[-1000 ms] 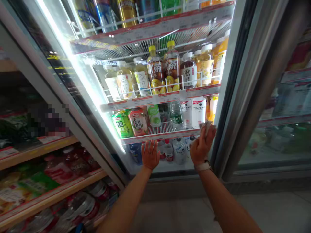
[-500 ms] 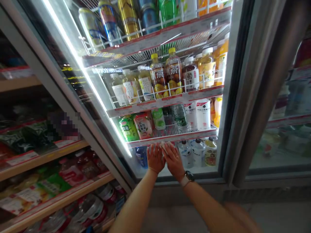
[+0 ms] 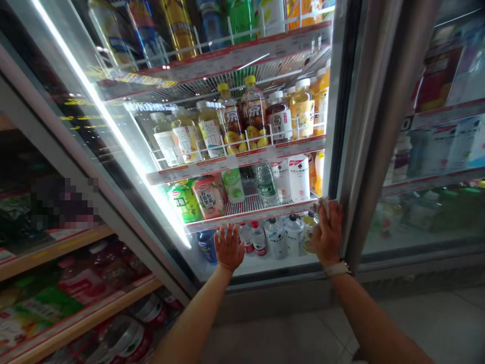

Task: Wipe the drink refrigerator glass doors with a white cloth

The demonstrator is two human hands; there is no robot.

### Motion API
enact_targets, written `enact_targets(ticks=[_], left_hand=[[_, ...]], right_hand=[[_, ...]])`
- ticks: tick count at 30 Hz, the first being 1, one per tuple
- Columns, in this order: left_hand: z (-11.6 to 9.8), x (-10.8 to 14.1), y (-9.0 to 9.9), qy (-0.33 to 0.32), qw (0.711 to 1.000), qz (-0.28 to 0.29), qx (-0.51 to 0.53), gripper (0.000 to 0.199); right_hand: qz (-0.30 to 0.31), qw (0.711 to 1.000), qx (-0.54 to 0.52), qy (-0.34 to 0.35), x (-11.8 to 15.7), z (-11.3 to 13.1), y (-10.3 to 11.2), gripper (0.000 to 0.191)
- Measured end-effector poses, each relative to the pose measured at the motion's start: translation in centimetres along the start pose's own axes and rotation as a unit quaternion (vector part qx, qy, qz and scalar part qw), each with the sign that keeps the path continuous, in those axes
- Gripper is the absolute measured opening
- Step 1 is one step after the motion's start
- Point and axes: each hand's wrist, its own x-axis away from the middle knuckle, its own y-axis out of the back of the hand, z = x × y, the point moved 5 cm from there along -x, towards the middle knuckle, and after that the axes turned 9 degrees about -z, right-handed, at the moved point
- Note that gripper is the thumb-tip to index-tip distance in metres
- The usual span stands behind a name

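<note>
- A small white cloth [image 3: 323,206] sits on the glass door [image 3: 335,106] of a drinks fridge, near the door's right edge, at about the height of the third shelf.
- The right hand [image 3: 328,233] is on the glass door, just under the cloth's top end. Its fingers are stretched out flat and pin the cloth to the glass. They are not curled into a fist.
- A pale watch band [image 3: 337,269] goes around the right wrist, just below the glass door's lower corner.
- The left hand [image 3: 229,247] is flat on the glass door, low down, well apart from the right hand. Its fingers are spread wide and open, and they hold nothing.
- Behind the glass door, tea bottles with yellow caps [image 3: 231,119] stand in a white wire rack [image 3: 246,136].
- Behind the glass door, lower down, a clear water bottle [image 3: 266,186] stands on a shelf, and more bottles [image 3: 275,238] stand near the bottom, right behind the hands.
- Behind the glass door, up high, tall cans [image 3: 178,23] stand in a row.
- Left of the glass door, wooden shelves [image 3: 56,247] hold packs and bottles.
- Right of the glass door is a second glass door [image 3: 428,202].
- Below the glass door is a tile floor [image 3: 288,338].
</note>
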Motion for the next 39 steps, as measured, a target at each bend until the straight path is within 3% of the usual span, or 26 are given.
enact_targets(ticks=[2, 5, 9, 14, 18, 22, 26, 28, 34, 39], left_hand=[[-0.1, -0.2, 0.0, -0.002, 1.0, -0.004, -0.002, 0.07], [-0.2, -0.3, 0.1, -0.002, 1.0, -0.005, -0.007, 0.069], [-0.3, -0.3, 0.3, -0.003, 1.0, 0.0, -0.014, 0.07], [-0.4, -0.4, 0.5, -0.004, 1.0, 0.007, -0.02, 0.068], [-0.3, -0.1, 0.3, -0.01, 1.0, 0.006, -0.029, 0.064], [0.1, 0.7, -0.1, -0.003, 1.0, 0.013, -0.004, 0.064], [0.2, 1.0, -0.2, 0.007, 1.0, 0.022, 0.004, 0.066], [0.1, 0.8, -0.1, 0.008, 1.0, 0.019, 0.004, 0.067], [-0.3, 0.1, 0.2, -0.002, 1.0, 0.012, -0.008, 0.065], [-0.2, 0.2, 0.3, 0.007, 1.0, 0.015, 0.014, 0.069]], right_hand=[[-0.02, 1.0, 0.001, -0.022, -0.2, -0.6, 0.1, 0.064], [-0.017, 0.999, -0.016, -0.046, -0.2, 1.1, -0.9, 0.064], [-0.003, 0.998, -0.055, -0.024, 1.0, 6.7, -3.3, 0.065], [0.04, 0.994, -0.09, 0.05, 5.0, 13.9, -5.8, 0.057], [0.061, 0.986, -0.124, 0.093, 7.8, 16.6, -6.8, 0.045], [0.079, 0.983, -0.127, 0.104, 7.7, 16.6, -6.8, 0.046], [0.126, 0.973, -0.128, 0.148, 5.7, 15.4, -6.3, 0.046], [0.12, 0.975, -0.113, 0.15, 4.4, 14.1, -5.8, 0.046], [0.019, 0.995, -0.078, 0.053, 0.5, 9.6, -4.0, 0.063], [-0.011, 0.994, -0.104, -0.011, 0.0, 10.6, -4.2, 0.065]])
